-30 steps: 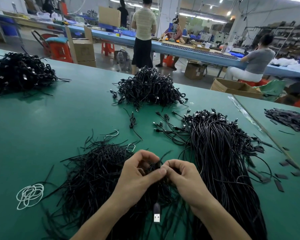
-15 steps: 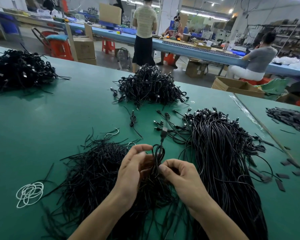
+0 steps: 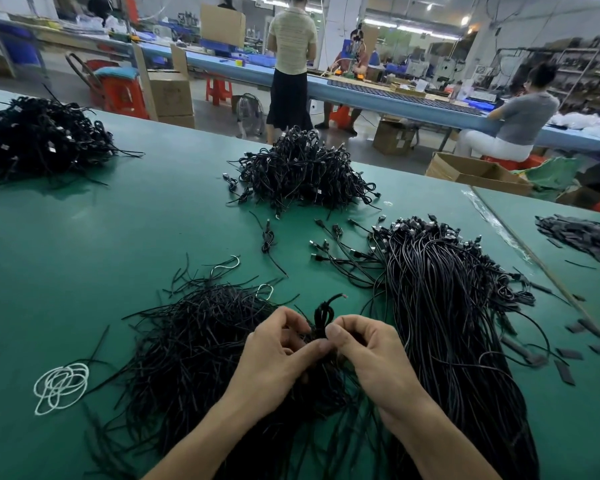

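Both the left hand (image 3: 274, 355) and right hand (image 3: 371, 355) pinch a folded cable (image 3: 323, 315) above the tie pile (image 3: 201, 341) on the surface (image 3: 84, 237); it looks light, limp and springy, best held at the bundle's waist.

Left grip (image 3: 278, 351): back of the hand up, fingers curled, thumb and forefinger pinching a folded cable (image 3: 323, 315) from the left.
Right grip (image 3: 368, 355): back of the hand up, fingers curled under, thumb tip pressed on the same cable from the right.
Thumbs: tips touching each other at the pinch.
Left forearm (image 3: 201, 441): bare, enters at the bottom edge, slants up and rightward.
Right forearm (image 3: 440, 441): bare, enters at the bottom edge, slants up and leftward.
Wrists: roughly straight, apart, converging toward the knuckles.
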`<control>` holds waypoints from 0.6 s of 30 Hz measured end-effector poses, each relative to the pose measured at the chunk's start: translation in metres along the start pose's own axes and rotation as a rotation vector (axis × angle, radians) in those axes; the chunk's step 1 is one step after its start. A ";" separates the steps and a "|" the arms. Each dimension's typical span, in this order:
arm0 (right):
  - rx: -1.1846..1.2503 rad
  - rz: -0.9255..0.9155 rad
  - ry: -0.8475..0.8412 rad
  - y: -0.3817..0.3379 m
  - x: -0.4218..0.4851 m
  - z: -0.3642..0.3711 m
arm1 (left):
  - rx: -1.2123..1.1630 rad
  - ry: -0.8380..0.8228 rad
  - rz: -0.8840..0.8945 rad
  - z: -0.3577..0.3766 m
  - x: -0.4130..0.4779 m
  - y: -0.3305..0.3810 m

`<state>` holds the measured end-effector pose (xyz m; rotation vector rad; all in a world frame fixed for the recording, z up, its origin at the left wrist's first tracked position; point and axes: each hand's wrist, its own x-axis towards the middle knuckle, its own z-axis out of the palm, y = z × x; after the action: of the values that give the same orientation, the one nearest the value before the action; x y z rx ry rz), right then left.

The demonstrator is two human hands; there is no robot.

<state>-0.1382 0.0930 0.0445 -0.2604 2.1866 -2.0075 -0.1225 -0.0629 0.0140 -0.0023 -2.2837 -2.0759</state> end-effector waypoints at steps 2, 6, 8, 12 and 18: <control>0.027 0.012 -0.005 0.001 0.000 0.000 | -0.060 -0.062 -0.057 0.001 0.000 -0.001; 0.011 -0.009 0.014 0.000 0.002 -0.003 | -0.243 -0.116 -0.129 0.000 0.002 0.007; -0.077 -0.045 0.049 0.002 0.005 -0.004 | -0.360 -0.119 -0.204 0.000 0.003 0.013; -0.282 -0.135 0.092 0.006 0.009 -0.002 | -0.487 -0.059 -0.228 0.003 0.012 0.022; -0.161 -0.083 0.060 0.018 0.015 -0.004 | -0.411 -0.057 -0.074 -0.003 0.023 0.011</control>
<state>-0.1541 0.0948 0.0271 -0.3196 2.4167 -1.9053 -0.1445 -0.0661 0.0261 0.0057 -1.8664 -2.5740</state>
